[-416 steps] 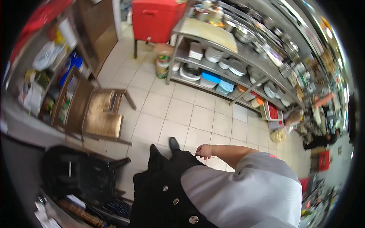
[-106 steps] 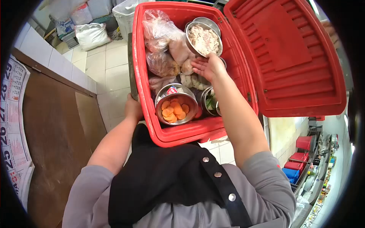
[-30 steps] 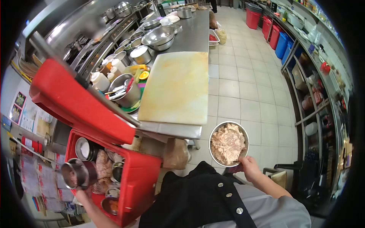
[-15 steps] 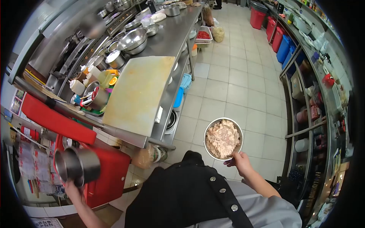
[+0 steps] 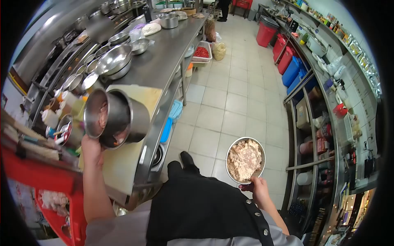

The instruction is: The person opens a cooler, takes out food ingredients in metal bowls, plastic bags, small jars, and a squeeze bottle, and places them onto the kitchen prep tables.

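My left hand (image 5: 92,152) is closed on two steel pots, gripping them from below at their rims. The nearer pot (image 5: 91,119) and the larger pot (image 5: 140,121) are tipped on their sides, and pinkish raw meat shows inside both. They are above a worn, yellowish cutting board (image 5: 111,170) on the steel counter. Out over the floor, my right hand (image 5: 258,187) holds a round steel bowl (image 5: 227,164) by its near rim. Pale, coated raw meat (image 5: 245,160) fills this bowl.
Steel bowls (image 5: 115,61) and squeeze bottles (image 5: 50,118) crowd the counter (image 5: 168,53) on my left. A red chest (image 5: 61,213) stands at lower left. Shelving (image 5: 293,168) runs along the right, with red and blue bins (image 5: 291,69) farther off. A person stands at the far end.
My left hand has lifted the pots from beside the red chest up and right, over the cutting board. The meat bowl stays in my right hand. My view has shifted, and my foot now shows.
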A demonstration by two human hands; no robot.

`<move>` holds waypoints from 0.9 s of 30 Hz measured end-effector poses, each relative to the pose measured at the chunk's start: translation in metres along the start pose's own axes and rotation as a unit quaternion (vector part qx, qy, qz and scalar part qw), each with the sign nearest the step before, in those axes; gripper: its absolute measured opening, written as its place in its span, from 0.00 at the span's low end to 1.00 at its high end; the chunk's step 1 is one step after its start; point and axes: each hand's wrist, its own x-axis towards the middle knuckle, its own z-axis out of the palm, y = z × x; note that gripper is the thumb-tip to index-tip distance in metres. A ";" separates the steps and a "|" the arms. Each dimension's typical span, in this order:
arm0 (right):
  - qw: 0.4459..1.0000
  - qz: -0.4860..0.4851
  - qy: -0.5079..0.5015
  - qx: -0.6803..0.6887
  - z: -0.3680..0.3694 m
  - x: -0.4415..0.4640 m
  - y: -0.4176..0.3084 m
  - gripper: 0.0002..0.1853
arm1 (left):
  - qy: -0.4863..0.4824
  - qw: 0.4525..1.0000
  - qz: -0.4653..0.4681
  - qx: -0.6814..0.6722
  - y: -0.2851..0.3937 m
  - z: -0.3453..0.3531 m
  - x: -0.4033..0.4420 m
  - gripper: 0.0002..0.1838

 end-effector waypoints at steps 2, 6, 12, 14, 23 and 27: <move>0.998 -0.006 0.040 -0.039 0.009 0.030 -0.022 0.16 | -0.029 0.999 -0.002 -0.015 -0.011 0.050 0.051 0.14; 0.996 -0.015 0.081 -0.034 0.042 0.087 -0.080 0.13 | -0.014 0.999 0.009 0.049 -0.038 0.127 0.162 0.13; 0.987 -0.012 0.022 -0.157 0.106 0.180 -0.180 0.18 | -0.039 0.994 -0.056 0.089 -0.030 0.228 0.279 0.11; 0.994 0.001 -0.050 -0.097 0.111 0.242 -0.191 0.21 | -0.016 0.995 -0.075 0.070 -0.031 0.254 0.306 0.10; 0.962 -0.042 -0.192 -0.189 0.258 0.484 -0.328 0.22 | 0.029 0.979 -0.203 0.020 -0.022 0.320 0.343 0.23; 0.937 -0.017 -0.254 -0.241 0.331 0.591 -0.377 0.22 | 0.039 0.972 -0.231 -0.028 -0.023 0.343 0.371 0.31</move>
